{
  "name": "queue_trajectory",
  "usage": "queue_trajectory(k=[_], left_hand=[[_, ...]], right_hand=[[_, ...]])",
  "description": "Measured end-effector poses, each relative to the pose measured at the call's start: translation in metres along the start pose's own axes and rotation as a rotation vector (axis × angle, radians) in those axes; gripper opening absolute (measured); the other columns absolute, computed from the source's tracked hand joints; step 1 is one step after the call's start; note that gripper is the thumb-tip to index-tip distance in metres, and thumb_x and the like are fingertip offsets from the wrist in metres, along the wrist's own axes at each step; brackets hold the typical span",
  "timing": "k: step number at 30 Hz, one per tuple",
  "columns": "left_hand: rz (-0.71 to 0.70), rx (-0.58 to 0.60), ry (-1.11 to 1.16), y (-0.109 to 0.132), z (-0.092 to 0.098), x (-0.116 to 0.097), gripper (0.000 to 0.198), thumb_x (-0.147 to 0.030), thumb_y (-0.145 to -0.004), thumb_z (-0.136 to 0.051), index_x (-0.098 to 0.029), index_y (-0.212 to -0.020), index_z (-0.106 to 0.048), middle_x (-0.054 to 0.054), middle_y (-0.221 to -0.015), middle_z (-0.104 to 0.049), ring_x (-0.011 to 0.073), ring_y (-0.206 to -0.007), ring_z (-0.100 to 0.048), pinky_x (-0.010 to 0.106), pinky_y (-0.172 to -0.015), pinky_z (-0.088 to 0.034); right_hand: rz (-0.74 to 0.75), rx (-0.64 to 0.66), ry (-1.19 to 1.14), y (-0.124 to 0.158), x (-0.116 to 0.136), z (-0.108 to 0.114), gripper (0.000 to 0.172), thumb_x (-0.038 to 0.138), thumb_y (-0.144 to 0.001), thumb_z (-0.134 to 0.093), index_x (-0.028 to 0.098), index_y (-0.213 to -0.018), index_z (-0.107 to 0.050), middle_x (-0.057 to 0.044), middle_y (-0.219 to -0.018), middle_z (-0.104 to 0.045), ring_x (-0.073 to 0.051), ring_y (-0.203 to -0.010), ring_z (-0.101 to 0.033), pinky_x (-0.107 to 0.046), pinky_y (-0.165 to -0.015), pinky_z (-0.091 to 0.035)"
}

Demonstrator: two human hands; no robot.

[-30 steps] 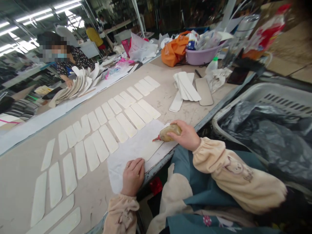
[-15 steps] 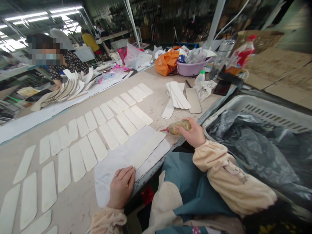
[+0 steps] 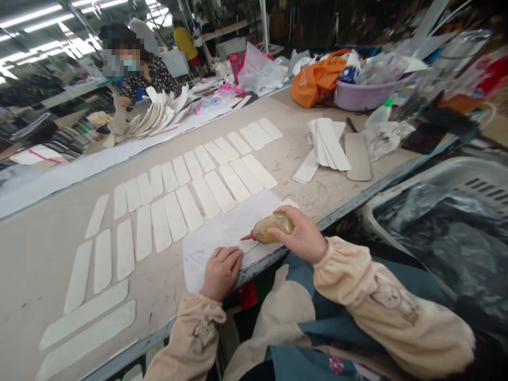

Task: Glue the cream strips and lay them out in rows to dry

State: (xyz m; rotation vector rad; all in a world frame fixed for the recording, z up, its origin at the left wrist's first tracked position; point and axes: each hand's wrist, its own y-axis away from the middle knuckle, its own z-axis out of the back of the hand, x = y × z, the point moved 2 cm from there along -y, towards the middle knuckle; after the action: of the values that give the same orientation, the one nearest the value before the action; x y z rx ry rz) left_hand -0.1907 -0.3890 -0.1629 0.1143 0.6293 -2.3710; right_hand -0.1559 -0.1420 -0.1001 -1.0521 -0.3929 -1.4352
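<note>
My right hand (image 3: 300, 233) grips a soft squeeze bottle (image 3: 272, 228) of brownish glue, its red nozzle pointing left and down at a white strip on a white paper sheet (image 3: 222, 233) at the table's near edge. My left hand (image 3: 221, 271) lies flat on the near end of that strip and sheet, fingers together, a ring on one finger. Beyond the sheet, several white strips (image 3: 206, 196) lie in two rows across the table.
A loose pile of strips (image 3: 327, 143) lies at the right, past it a purple basin (image 3: 363, 94) and an orange bag (image 3: 315, 82). A grey basket lined with black plastic (image 3: 444, 222) stands right of me. Across the table a person (image 3: 148, 79) handles a fanned stack of pieces (image 3: 156, 116).
My right hand has brought the bottle left and nearer, its nozzle now close to my left hand. The view has swung right.
</note>
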Motion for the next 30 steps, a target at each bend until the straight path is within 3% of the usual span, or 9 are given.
queue_trajectory(k=[5,14,30], left_hand=[[-0.014,-0.016,0.004,-0.002,0.002,-0.001,0.017,-0.02,-0.084,-0.056,-0.021,-0.096,-0.066,0.006,-0.097,-0.068,0.0161,-0.083,-0.06,0.035,-0.081,-0.049],[-0.024,-0.032,0.006,-0.003,0.002,-0.002,0.016,-0.019,-0.083,-0.056,-0.021,-0.095,-0.066,0.006,-0.096,-0.068,0.0169,-0.084,-0.06,0.035,-0.081,-0.048],[-0.112,-0.061,-0.019,-0.003,-0.001,0.003,0.016,-0.016,-0.081,-0.058,-0.02,-0.095,-0.065,0.007,-0.097,-0.067,0.0183,-0.085,-0.061,0.037,-0.083,-0.049]], right_hand=[[0.006,0.029,0.043,0.0,-0.003,-0.009,0.036,0.038,-0.075,-0.067,0.021,-0.105,-0.054,-0.005,-0.096,-0.059,-0.021,-0.09,-0.056,-0.035,-0.084,-0.044],[-0.018,0.068,0.029,0.008,0.0,0.009,0.03,0.037,-0.076,-0.066,0.021,-0.099,-0.054,-0.003,-0.091,-0.06,-0.02,-0.085,-0.057,-0.033,-0.079,-0.045],[-0.145,-0.339,0.298,0.005,-0.067,0.089,0.035,0.042,-0.075,-0.063,0.021,-0.102,-0.056,-0.005,-0.092,-0.062,-0.024,-0.087,-0.058,-0.038,-0.081,-0.046]])
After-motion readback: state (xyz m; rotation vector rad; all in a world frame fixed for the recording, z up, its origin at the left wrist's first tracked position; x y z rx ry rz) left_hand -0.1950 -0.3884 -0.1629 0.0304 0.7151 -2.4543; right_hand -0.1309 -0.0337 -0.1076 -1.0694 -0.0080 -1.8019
